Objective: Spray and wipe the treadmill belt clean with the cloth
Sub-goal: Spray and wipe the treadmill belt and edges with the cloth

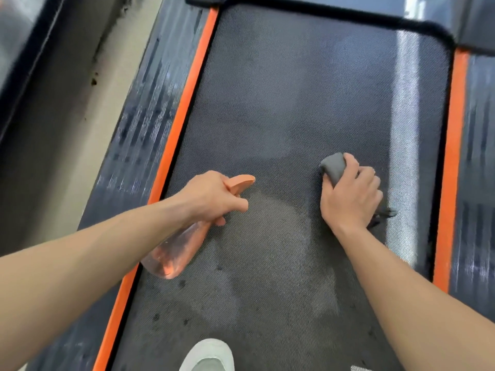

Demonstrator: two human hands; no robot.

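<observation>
Both hands work low over the treadmill belt (pixel 281 103). On the left, the left hand (pixel 211 196) grips the neck of an orange spray bottle (pixel 174 253), fingers curled around its trigger, nozzle pointing across the belt. To the right, the right hand (pixel 352 195) presses a bunched grey cloth (pixel 333 166) against the belt, fingers curled over it. Orange strips (pixel 184 97) border the belt on each side. A pale shoe (pixel 209 356) stands on the belt's near end.
</observation>
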